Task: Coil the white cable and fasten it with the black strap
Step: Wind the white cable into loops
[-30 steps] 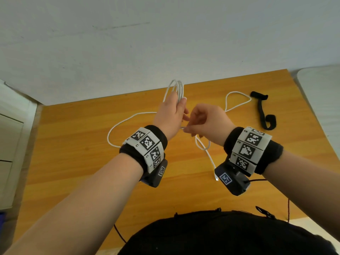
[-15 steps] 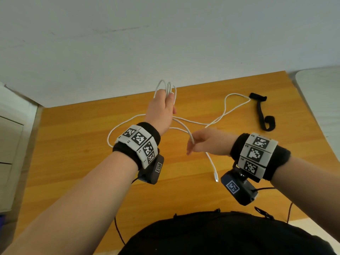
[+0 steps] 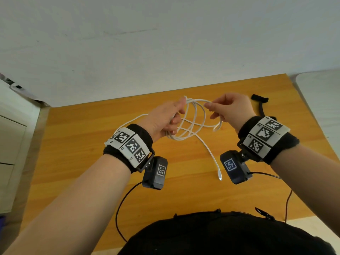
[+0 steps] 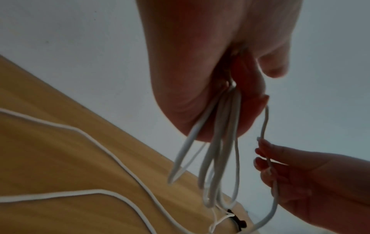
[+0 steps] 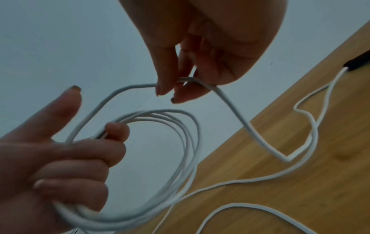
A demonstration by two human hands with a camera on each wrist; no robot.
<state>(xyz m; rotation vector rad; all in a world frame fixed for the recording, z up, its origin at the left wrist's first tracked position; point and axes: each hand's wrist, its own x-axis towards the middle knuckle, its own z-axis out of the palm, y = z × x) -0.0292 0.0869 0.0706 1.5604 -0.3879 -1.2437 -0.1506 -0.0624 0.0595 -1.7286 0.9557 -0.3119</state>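
My left hand (image 3: 165, 118) grips several loops of the white cable (image 3: 195, 122) above the wooden table (image 3: 73, 144). In the right wrist view those loops (image 5: 180, 142) hang from its curled fingers (image 5: 84, 158). My right hand (image 3: 228, 109) pinches a free strand of the cable (image 5: 226, 98) between thumb and fingertips, just right of the coil. One loose end with its plug (image 3: 219, 176) lies on the table between my wrists. The black strap (image 3: 260, 102) lies flat at the far right of the table, partly hidden behind my right wrist.
A white wall (image 3: 165, 43) rises behind the table. A white cabinet (image 3: 12, 144) stands to the left and a pale surface (image 3: 322, 92) to the right. Thin dark wires (image 3: 121, 205) run from the wrist cameras over the table's near edge.
My right hand rose from low over the table up to the right of the coil, bringing a strand with it. My left hand turned and moved right, so the loops now hang sideways.
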